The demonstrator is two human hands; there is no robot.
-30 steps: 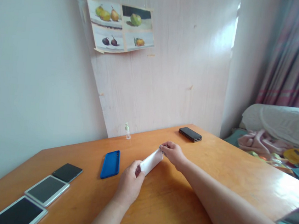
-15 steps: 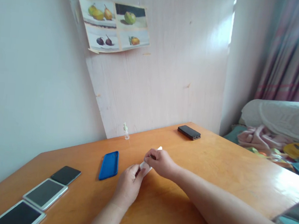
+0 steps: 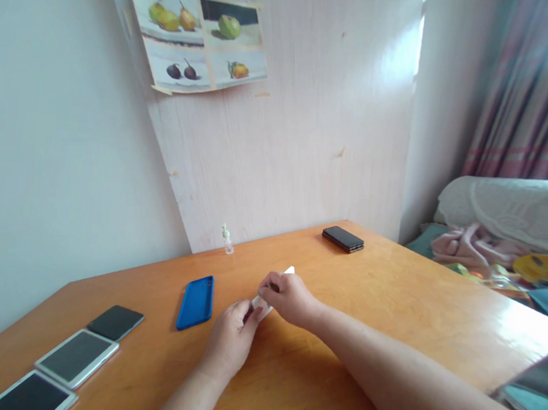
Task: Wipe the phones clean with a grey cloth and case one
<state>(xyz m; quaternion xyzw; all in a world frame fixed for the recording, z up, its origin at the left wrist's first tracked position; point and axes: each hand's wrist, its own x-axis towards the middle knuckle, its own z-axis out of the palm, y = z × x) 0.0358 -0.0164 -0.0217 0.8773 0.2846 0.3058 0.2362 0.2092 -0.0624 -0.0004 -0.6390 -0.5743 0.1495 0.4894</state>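
Over the middle of the wooden table, my left hand (image 3: 231, 337) grips the near end of a flat white object (image 3: 261, 304), thumb on top. Its kind is unclear, because both hands cover much of it; one white corner sticks out beyond my right hand (image 3: 289, 299). My right hand lies across the object with its fingers curled and pinched against the surface. Whatever those fingertips hold is hidden. Left of my hands rests an empty blue phone case (image 3: 196, 302), its inside facing up.
Two white-framed tablets (image 3: 76, 358) and a dark phone-like device (image 3: 115, 323) lie in a row at the left. A small clear pump bottle (image 3: 228, 240) stands by the wall. Stacked dark phones (image 3: 343, 238) lie at the far edge of the table (image 3: 392, 289).
The view has shifted slightly, so everything sits a little further left. My right hand has slid a short way along the white object towards my left hand.
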